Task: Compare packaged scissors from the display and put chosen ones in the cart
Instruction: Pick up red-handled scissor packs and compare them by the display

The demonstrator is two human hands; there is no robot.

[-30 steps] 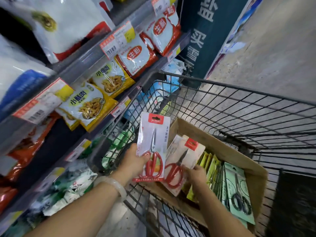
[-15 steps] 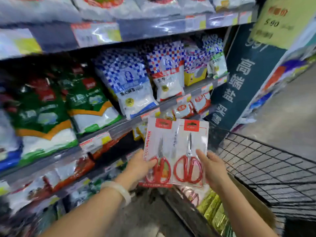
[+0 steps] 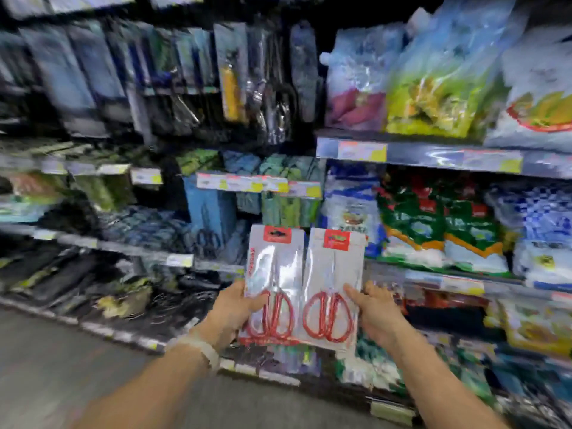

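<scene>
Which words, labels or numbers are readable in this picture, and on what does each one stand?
None can be read with certainty.
Left clear scissors pack with red handles, held by the left hand: red vertical print, blurred.
Right clear scissors pack with red handles, held by the right hand: red top label, blurred.
White and yellow shelf price tags: too blurred.
Food bags: print unreadable.

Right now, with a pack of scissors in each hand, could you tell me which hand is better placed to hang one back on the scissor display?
Probably the left hand. Its scissors pack sits nearer the hanging scissor display, which lies to the left; the right hand and its pack face the bagged goods.
</scene>
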